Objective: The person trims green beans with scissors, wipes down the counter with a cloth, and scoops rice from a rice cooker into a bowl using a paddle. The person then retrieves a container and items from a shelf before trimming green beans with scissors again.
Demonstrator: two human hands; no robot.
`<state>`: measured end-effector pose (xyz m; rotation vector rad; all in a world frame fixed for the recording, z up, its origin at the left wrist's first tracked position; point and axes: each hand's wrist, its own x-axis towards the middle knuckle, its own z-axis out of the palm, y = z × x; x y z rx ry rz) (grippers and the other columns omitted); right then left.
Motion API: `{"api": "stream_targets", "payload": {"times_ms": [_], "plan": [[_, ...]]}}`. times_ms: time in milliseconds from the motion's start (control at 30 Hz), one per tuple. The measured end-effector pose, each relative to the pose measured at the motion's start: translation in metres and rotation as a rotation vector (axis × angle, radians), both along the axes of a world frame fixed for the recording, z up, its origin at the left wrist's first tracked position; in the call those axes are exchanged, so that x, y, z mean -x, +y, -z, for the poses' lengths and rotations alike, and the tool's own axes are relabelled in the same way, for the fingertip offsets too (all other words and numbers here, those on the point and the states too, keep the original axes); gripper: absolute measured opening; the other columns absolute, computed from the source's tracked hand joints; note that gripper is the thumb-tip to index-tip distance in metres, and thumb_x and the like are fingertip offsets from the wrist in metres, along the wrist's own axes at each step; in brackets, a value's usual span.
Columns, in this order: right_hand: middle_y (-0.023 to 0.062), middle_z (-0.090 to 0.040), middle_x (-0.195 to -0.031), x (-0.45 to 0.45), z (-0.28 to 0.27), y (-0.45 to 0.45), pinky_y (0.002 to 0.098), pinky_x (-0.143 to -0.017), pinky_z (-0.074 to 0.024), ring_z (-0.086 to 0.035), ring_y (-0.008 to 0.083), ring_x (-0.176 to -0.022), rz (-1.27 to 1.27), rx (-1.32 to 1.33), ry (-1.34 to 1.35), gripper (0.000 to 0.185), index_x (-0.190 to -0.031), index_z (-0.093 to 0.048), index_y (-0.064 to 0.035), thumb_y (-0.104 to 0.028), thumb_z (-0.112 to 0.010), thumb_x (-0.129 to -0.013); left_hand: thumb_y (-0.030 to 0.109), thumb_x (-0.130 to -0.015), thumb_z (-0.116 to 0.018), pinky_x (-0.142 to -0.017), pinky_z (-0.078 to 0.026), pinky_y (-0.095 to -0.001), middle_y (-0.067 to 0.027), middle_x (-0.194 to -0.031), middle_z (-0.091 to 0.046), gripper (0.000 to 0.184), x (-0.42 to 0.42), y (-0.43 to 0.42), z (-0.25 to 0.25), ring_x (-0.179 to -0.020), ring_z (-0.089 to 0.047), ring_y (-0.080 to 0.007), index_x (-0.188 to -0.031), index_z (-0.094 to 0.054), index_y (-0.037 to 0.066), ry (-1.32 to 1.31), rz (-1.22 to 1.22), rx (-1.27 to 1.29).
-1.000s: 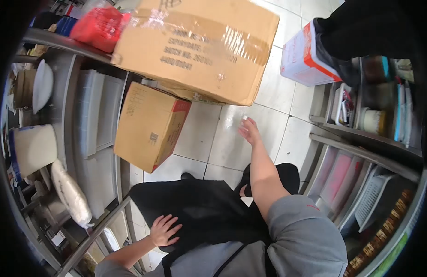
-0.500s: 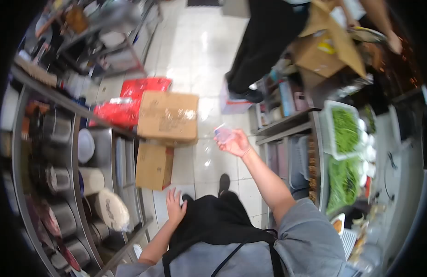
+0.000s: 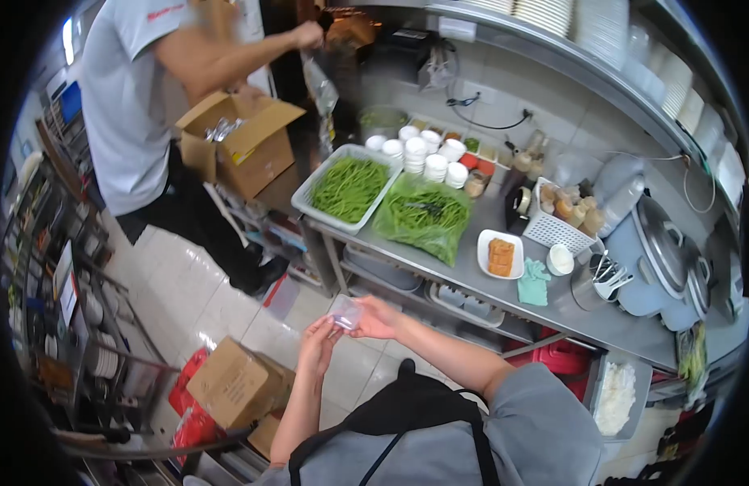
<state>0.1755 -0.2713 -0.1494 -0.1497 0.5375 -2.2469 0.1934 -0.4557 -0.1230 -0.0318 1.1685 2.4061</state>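
A small clear plastic container is held between my two hands, in front of my body and over the floor. My left hand grips its near left edge with the fingertips. From the other side, my right hand closes its fingers on the right edge. Whatever is inside the container is too small to make out.
A steel counter holds a tub of green vegetables, a bag of greens, stacked white cups and a dish of food. A co-worker stands by an open carton. Boxes lie on the floor.
The view has turned right, toward the counter. My left hand has come up from beside my body to the plastic container, which my right hand held alone before.
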Motion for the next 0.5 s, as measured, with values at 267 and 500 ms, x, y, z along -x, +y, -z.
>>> {"api": "stream_targets", "payload": {"times_ms": [267,500], "plan": [[0.0070,-0.056,-0.103,0.024,-0.040,0.124,0.0270,-0.075,-0.0432,-0.053,0.0146,-0.090,0.871,-0.934,0.292,0.040,-0.115,-0.048,-0.0083,-0.041,-0.039,-0.093,0.012,-0.077,-0.066,-0.087,-0.040,-0.0283,-0.0138,-0.113,-0.057,0.019,0.069,0.148,-0.019,-0.107,-0.050,-0.0198,-0.086,-0.065,-0.005,0.441,-0.026,0.472],[0.0122,-0.049,-0.073,0.070,-0.077,0.167,0.0328,-0.058,-0.0395,-0.049,0.0231,-0.065,1.382,-1.461,0.704,0.026,-0.082,-0.049,-0.0021,-0.027,-0.057,-0.084,0.009,-0.079,-0.066,-0.074,-0.046,-0.0230,-0.0055,-0.091,-0.064,0.022,0.111,0.225,-0.045,-0.083,-0.058,-0.0107,-0.098,-0.062,-0.002,0.472,0.077,0.399]]}}
